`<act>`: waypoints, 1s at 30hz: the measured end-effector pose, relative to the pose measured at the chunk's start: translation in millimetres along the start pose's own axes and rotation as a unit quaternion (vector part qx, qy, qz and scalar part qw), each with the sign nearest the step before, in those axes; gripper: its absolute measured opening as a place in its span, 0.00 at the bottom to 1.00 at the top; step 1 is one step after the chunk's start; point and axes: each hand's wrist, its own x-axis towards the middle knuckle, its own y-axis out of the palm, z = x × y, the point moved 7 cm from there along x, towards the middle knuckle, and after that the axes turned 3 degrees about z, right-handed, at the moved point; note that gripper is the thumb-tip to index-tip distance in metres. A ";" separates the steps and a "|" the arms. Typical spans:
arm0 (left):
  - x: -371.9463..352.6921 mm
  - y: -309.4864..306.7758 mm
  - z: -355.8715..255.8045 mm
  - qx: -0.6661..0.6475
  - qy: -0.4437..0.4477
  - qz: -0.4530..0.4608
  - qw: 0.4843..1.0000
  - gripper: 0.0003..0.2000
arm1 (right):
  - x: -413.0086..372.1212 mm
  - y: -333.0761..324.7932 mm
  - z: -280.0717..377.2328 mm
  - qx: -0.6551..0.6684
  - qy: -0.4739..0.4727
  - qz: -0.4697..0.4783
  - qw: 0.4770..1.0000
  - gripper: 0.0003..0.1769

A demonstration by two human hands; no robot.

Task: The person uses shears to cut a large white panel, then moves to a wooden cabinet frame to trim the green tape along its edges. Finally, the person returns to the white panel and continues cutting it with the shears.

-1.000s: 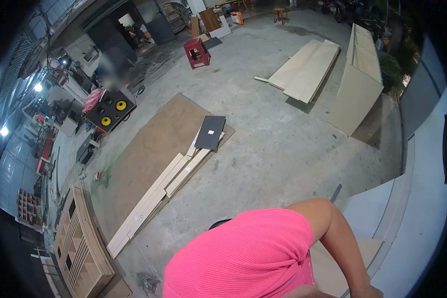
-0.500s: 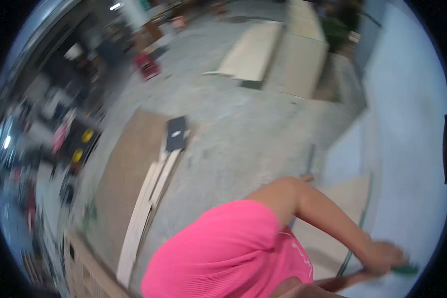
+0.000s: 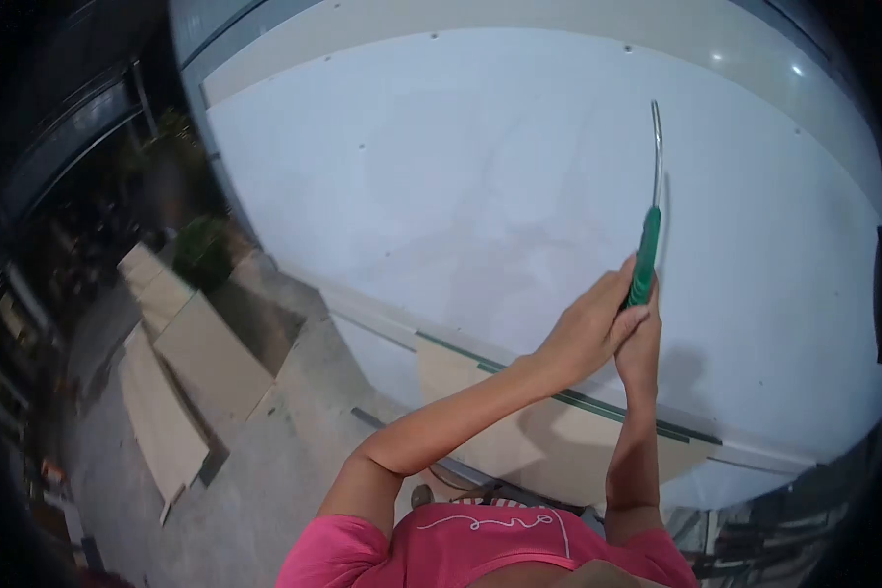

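A screwdriver with a green handle (image 3: 645, 257) points up and away from me in front of a white panel (image 3: 461, 186). Its thin metal shaft (image 3: 658, 147) looks slightly curved in this view. My left hand (image 3: 586, 328) is closed at the lower part of the handle. Just beside and partly behind it, my right hand (image 3: 641, 343) is closed around the handle too; its fingers are partly hidden. Small dark dots, like screw heads, are spaced over the panel, and the shaft tip is at none of them.
Below the panel, beige boards (image 3: 480, 412) with green edges lean against its base. More long boards (image 3: 211, 358) lie on the concrete floor (image 3: 304, 461) at left. A green bush (image 3: 203, 253) stands beyond them. Slats or stacked material (image 3: 755, 534) appear at lower right.
My view has swung from the workshop floor to the white panel. The green handle, earlier blurred at the lower right, now shows clearly with both hands on it.
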 end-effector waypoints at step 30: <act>102.0 104.8 -31.2 0.010 0.136 0.096 0.986 0.23 | 27.5 -126.5 -11.7 -0.028 -0.081 -0.219 0.972 0.26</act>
